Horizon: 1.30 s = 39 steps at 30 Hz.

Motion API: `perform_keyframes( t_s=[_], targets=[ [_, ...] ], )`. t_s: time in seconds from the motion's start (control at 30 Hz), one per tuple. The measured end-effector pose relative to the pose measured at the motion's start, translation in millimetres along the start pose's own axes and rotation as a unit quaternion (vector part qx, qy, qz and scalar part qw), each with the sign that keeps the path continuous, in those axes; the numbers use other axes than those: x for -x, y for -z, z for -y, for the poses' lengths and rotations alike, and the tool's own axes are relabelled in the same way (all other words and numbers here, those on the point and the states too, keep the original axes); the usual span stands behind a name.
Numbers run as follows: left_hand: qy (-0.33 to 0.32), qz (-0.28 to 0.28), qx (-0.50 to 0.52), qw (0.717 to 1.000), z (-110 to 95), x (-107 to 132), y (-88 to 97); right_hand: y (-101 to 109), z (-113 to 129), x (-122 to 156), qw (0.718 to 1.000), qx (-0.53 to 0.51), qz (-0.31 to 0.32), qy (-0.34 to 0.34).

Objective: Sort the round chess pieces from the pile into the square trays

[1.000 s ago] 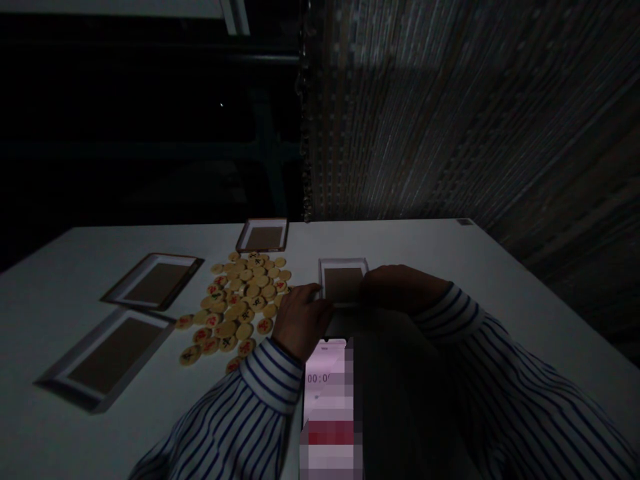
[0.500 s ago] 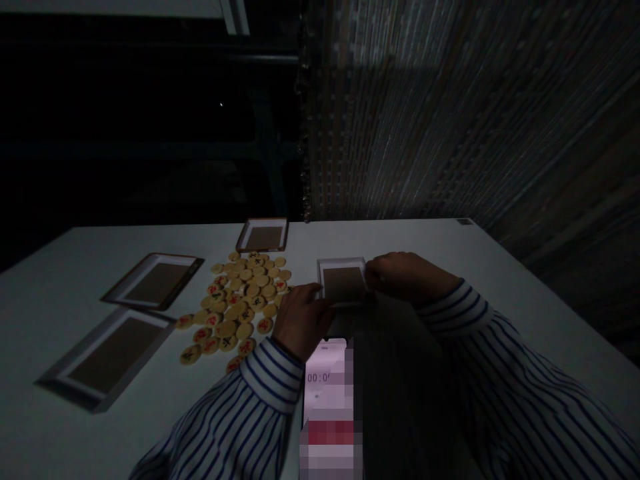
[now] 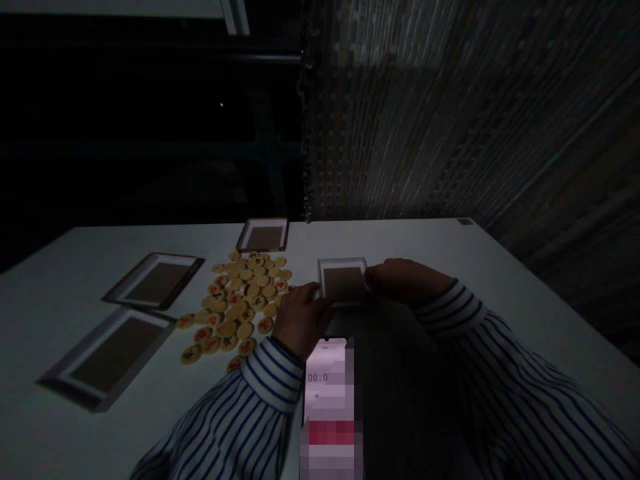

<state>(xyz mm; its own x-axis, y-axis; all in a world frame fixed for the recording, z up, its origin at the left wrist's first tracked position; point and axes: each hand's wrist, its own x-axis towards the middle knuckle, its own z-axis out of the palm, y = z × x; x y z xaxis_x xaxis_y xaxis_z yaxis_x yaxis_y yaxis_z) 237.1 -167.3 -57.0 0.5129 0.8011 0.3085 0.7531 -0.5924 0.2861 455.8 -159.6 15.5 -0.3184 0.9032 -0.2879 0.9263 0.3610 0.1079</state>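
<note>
A small shallow box (image 3: 342, 263) with white walls and a brown bottom sits on the table in front of me. My left hand (image 3: 303, 317) holds its near left corner, fingers along the left wall and thumb at the near edge. My right hand (image 3: 407, 280) grips the right wall with curled fingers, and its fingertips are partly lost in shadow. Just left of my left hand lies a loose heap of round wooden xiangqi pieces (image 3: 245, 290), some with red or black characters, some blank side up. A lit phone (image 3: 327, 360) showing a timer lies below my hands.
Three more shallow boxes lie around the pieces: a brown-rimmed box (image 3: 263, 220) at the back, another brown-rimmed box (image 3: 197, 267) at the left, and a white box (image 3: 107, 400) nearer me. A bead-string curtain (image 3: 380, 133) hangs behind the white table (image 3: 415, 233).
My right hand has shifted slightly and its fingers have curled more at the box's right wall. My left hand, the box and the pieces stay about where they were.
</note>
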Motion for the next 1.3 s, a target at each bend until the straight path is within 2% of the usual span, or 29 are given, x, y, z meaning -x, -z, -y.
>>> perform_keyframes(
  t_s=[0.27, 0.53, 0.77, 1.3],
  targets=[
    [0.0, -0.005, -0.001, 1.0, 0.4, -0.2, 0.4, 4.7, 4.5, 1.9, 1.0, -0.014, 0.006, 0.004],
    [-0.006, -0.022, 0.006, 1.0, 2.7, 0.5, -3.4, -0.4, 0.0, -0.6, 1.0, -0.014, -0.007, 0.004],
    [-0.004, -0.011, 0.0, 1.0, 1.6, -0.3, -0.9, 0.4, 1.2, -2.8, 0.998, -0.053, 0.037, 0.016],
    [-0.002, -0.009, 0.0, 1.0, 2.5, 0.2, -2.2, 4.8, 4.7, 0.4, 0.998, -0.047, 0.042, 0.011]
  ],
)
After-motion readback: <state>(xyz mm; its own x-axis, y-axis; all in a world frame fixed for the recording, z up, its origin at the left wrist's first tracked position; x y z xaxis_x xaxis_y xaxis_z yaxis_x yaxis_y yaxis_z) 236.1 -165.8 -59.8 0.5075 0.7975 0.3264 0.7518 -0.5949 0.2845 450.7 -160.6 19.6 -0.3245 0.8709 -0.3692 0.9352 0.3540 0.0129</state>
